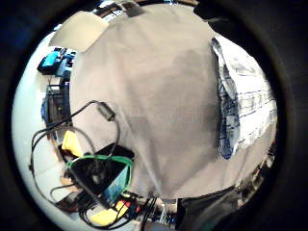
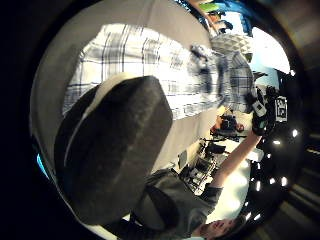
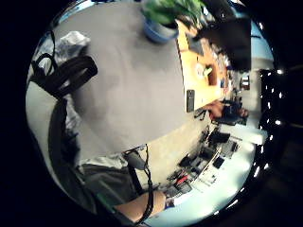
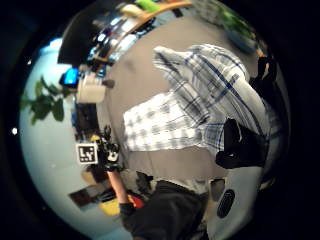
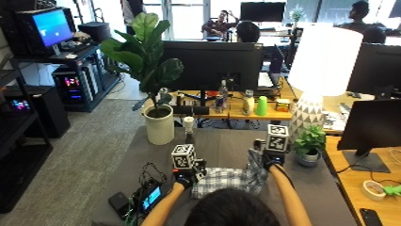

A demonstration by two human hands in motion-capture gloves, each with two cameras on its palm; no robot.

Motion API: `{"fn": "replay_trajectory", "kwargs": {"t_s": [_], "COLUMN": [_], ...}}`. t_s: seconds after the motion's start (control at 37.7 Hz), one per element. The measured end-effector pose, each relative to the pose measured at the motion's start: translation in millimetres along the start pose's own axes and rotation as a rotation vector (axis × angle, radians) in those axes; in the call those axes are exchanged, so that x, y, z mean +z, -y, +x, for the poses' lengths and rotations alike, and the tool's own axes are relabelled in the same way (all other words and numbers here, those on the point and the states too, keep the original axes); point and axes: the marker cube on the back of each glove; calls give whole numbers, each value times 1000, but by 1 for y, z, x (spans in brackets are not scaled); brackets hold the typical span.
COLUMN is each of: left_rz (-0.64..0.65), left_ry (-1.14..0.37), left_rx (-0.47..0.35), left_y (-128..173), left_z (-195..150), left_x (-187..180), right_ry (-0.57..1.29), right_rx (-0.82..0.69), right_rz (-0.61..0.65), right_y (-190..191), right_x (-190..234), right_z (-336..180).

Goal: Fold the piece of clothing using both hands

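Two gloved hands raised over grey table (image 5: pixel 225 146). Plaid shirt (image 5: pixel 225 181), blue-and-white check, lies just beyond person's head, partly flat on table, right part lifted and bunched. Right hand (image 5: pixel 270 159) grasps that raised bunch of cloth. Left hand (image 5: pixel 186 176) sits at shirt's left edge; whether fingers pinch cloth or hang free, cannot tell. Small green plant in blue pot (image 5: pixel 309 148) near table's right side. Farther: white planter with large-leaf plant (image 5: pixel 150 89), white lamp (image 5: pixel 321 61), dark monitor (image 5: pixel 210 59), bottles on wooden desk.
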Motion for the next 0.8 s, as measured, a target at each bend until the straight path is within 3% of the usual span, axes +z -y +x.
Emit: {"fn": "replay_trajectory", "kwargs": {"t_s": [0.08,0.19,0.29,0.42,0.5,0.58,0.8], "left_rz": [76,135,178,246,252,262,266], "left_ry": [-6,-45,-99,-153,-158,-157,-172], "left_rx": [-25,-46,-77,-140,-172,-193,-205], "left_y": [-2,16,24,-2,-14,-21,-21], "left_z": [-7,-27,-49,-70,-82,-92,-94], "left_x": [-19,-22,-24,-44,-49,-53,-53], "right_ry": [-79,-132,-109,-55,-29,32,319], "right_rx": [-134,-267,-378,-443,-436,-456,-497], "right_rz": [142,136,39,-208,-257,-221,-274], "right_y": [0,-10,-22,-99,-113,-116,-110], "right_x": [-8,5,43,98,133,150,114], "right_z": [-64,-141,-211,-288,-312,-323,-309]}}
